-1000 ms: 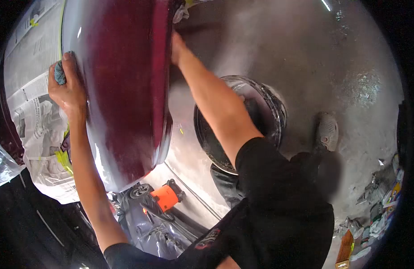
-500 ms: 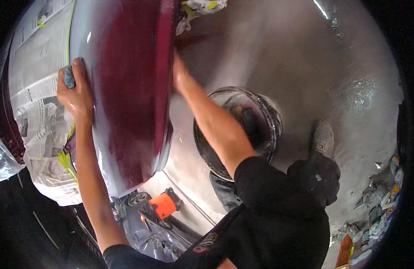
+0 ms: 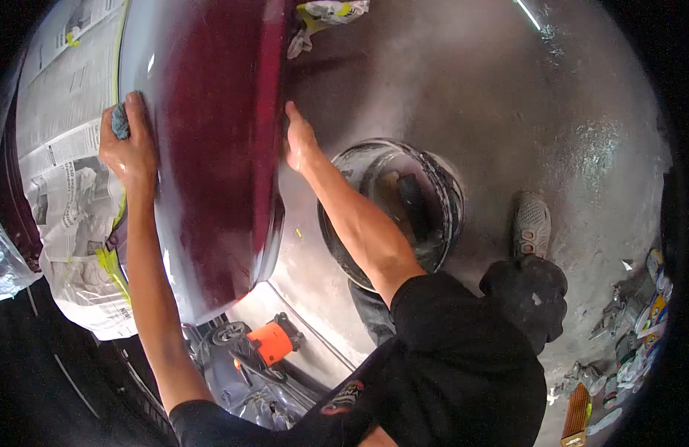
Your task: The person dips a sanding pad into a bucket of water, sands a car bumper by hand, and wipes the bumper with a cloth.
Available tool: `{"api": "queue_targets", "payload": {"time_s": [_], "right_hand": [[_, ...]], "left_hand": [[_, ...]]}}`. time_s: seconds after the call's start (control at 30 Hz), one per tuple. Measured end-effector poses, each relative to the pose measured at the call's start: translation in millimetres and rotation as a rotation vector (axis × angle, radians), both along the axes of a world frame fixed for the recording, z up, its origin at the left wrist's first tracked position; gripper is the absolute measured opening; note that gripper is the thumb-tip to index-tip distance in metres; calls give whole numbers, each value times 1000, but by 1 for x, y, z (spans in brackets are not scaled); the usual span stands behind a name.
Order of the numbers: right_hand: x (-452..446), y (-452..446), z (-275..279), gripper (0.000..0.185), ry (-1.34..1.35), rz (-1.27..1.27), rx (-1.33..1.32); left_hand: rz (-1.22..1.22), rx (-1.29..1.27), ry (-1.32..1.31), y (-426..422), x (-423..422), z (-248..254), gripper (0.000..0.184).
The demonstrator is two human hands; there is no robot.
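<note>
My left hand (image 3: pixel 130 153) is closed on a small, crumpled blue-grey cloth (image 3: pixel 120 121), pinched between thumb and fingers. It rests on the pale grey border of a curved, dark red car panel (image 3: pixel 217 149), beside taped newspaper (image 3: pixel 68 179). The skin of this hand looks wet. At the panel's right edge is my right hand (image 3: pixel 300 140), its thumb stretched out and the other fingers partly hidden by the edge. Nothing shows in it. Below my right forearm stands a round bucket (image 3: pixel 457 201) with a dark block (image 3: pixel 413 205) inside.
Yellow-green tape (image 3: pixel 112 272) holds the masking paper. On the floor at lower left lies an orange-and-black object (image 3: pixel 270 343) near a small wheel (image 3: pixel 229 333). Assorted clutter (image 3: pixel 627 350) lines the right side. My shoe (image 3: pixel 533 223) is on the wet-looking grey floor (image 3: pixel 501 112).
My right hand has come out from behind the panel's edge, so more of it shows. My left hand has barely moved and still grips the cloth. The view has shifted slightly.
</note>
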State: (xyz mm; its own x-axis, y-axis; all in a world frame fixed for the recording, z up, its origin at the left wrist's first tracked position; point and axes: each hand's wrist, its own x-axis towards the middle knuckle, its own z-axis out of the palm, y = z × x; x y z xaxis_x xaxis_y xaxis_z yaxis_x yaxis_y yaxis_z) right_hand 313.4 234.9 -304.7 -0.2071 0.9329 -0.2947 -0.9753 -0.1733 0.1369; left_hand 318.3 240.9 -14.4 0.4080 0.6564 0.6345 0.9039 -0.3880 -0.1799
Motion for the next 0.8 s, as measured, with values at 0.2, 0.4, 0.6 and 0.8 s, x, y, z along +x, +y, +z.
{"api": "queue_targets", "payload": {"time_s": [0.2, 0.4, 0.6, 0.8], "right_hand": [[114, 35, 44, 80, -393, -215, -38], [51, -22, 43, 59, -492, -488, 22], [74, 55, 47, 61, -1104, -687, -74], [38, -1, 60, 59, -1218, -828, -59]], "left_hand": [[54, -55, -11, -8, 9, 1, 41], [80, -65, -17, -4, 11, 2, 48], [72, -15, 14, -11, 9, 0, 43], [43, -41, 1, -9, 13, 0, 41]]}}
